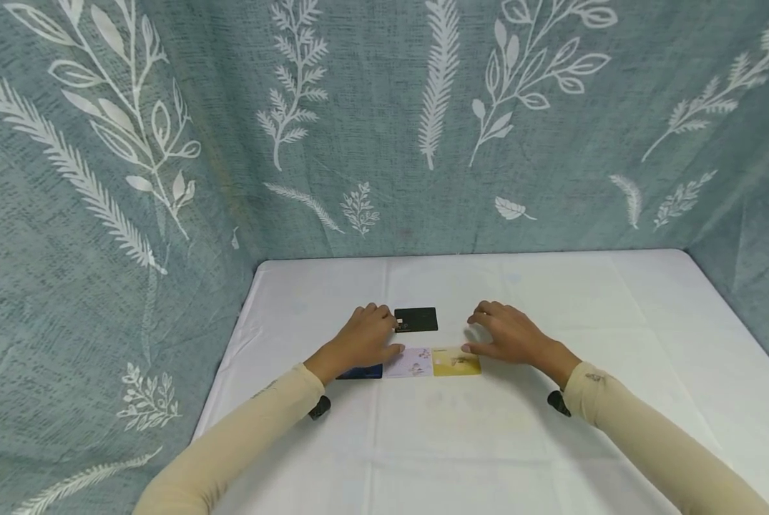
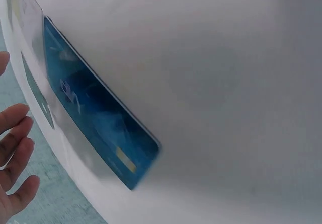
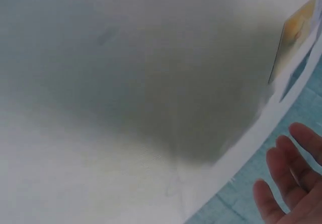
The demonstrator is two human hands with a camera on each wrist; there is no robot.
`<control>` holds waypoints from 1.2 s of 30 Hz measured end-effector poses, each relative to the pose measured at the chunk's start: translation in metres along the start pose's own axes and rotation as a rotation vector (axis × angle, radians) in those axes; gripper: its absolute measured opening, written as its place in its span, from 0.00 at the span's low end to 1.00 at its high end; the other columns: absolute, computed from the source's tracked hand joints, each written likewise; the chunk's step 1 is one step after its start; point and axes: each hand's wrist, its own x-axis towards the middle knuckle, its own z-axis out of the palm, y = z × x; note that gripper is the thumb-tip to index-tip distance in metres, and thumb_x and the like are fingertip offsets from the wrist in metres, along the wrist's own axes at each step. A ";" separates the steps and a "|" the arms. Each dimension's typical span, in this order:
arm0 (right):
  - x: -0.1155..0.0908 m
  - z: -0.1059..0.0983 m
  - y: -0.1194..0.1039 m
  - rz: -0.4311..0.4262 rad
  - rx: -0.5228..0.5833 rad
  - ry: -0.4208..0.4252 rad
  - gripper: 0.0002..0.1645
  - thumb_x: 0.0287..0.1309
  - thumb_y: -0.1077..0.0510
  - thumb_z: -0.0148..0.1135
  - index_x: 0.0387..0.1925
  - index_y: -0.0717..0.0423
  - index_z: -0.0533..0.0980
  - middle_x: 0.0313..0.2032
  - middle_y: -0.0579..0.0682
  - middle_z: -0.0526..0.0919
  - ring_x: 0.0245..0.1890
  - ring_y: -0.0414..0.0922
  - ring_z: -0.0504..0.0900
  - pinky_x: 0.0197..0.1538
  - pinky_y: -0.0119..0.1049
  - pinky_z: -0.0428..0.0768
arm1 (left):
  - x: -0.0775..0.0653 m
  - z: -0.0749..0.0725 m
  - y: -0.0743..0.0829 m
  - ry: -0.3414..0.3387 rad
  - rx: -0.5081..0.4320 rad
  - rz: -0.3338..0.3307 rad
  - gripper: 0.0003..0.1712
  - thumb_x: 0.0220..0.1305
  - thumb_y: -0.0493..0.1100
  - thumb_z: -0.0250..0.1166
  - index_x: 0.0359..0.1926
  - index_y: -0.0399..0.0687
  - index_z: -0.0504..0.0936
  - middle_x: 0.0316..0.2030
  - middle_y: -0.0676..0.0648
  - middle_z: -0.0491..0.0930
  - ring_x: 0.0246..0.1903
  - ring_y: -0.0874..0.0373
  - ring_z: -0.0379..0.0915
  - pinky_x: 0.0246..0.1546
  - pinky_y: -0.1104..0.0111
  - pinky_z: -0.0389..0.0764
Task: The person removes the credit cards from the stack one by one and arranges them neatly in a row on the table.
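Note:
Three cards lie side by side in a row on the white table: a dark blue card (image 1: 363, 372), a pale pink flowered card (image 1: 413, 363) and a yellow card (image 1: 458, 363). Behind the row lies a black card (image 1: 416, 320) with a chip and light lettering. My left hand (image 1: 366, 337), fingers loosely bent, is over the blue card and beside the black one, its thumb reaching over the pink card. My right hand (image 1: 503, 335) is at the right end, thumb tip at the yellow card's edge. Neither hand grips anything. The blue card (image 2: 95, 100) shows whole in the left wrist view.
A white cloth covers the table (image 1: 455, 443). Blue-green curtain (image 1: 371, 93) with white leaf prints hangs behind the table and along its sides. A dark strap piece (image 1: 320, 408) shows under the left wrist, another (image 1: 559, 403) under the right.

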 end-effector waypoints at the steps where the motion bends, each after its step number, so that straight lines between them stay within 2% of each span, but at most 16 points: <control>1: 0.002 0.000 0.000 -0.001 -0.001 -0.001 0.30 0.56 0.39 0.71 0.47 0.59 0.83 0.47 0.54 0.82 0.44 0.51 0.81 0.46 0.47 0.81 | -0.001 0.000 -0.002 0.004 0.001 -0.002 0.28 0.65 0.59 0.66 0.55 0.42 0.83 0.53 0.42 0.79 0.51 0.47 0.74 0.53 0.54 0.73; 10: 0.021 0.005 -0.006 -0.003 0.022 -0.008 0.30 0.56 0.39 0.71 0.48 0.59 0.83 0.47 0.54 0.82 0.45 0.51 0.81 0.47 0.48 0.81 | -0.002 -0.002 -0.014 0.016 0.009 -0.019 0.27 0.64 0.59 0.67 0.53 0.43 0.83 0.51 0.43 0.79 0.50 0.47 0.73 0.53 0.53 0.73; 20: 0.041 0.018 -0.005 -0.017 -0.003 -0.026 0.32 0.56 0.37 0.71 0.48 0.59 0.83 0.47 0.53 0.82 0.45 0.50 0.81 0.46 0.46 0.81 | 0.004 0.004 -0.022 0.032 -0.005 -0.002 0.27 0.64 0.59 0.67 0.53 0.42 0.83 0.50 0.42 0.80 0.49 0.46 0.74 0.50 0.53 0.73; 24: 0.049 0.019 -0.005 0.002 -0.013 -0.028 0.33 0.55 0.37 0.72 0.49 0.60 0.83 0.47 0.55 0.82 0.46 0.51 0.81 0.48 0.47 0.81 | 0.009 0.006 -0.026 0.033 -0.008 -0.008 0.29 0.64 0.59 0.67 0.55 0.41 0.83 0.51 0.41 0.79 0.50 0.46 0.73 0.50 0.53 0.73; 36: 0.068 0.023 -0.005 0.055 0.031 -0.083 0.36 0.52 0.36 0.73 0.52 0.60 0.82 0.50 0.55 0.81 0.48 0.52 0.81 0.50 0.49 0.80 | 0.020 0.004 -0.028 -0.031 -0.024 -0.023 0.34 0.62 0.61 0.67 0.60 0.42 0.80 0.55 0.41 0.78 0.54 0.46 0.72 0.54 0.51 0.73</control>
